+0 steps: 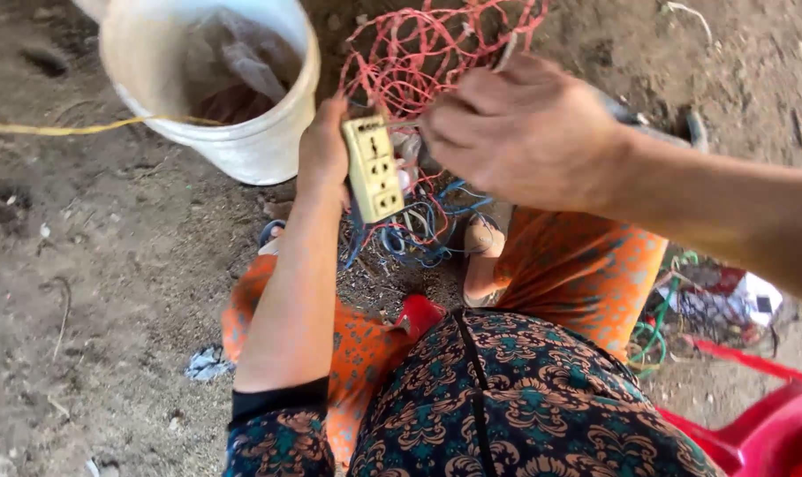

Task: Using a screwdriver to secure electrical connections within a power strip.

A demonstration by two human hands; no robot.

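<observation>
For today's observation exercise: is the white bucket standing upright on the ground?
No, the white bucket is tipped, its open mouth facing the camera beside the left hand holding the socket strip.

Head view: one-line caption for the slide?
Left hand holds a cream socket strip while the right hand pulls red wires above a white bucket.

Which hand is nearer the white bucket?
Left. The left hand holds the socket strip right beside the bucket. The right hand is farther off, across the strip, in the red wires.
</observation>
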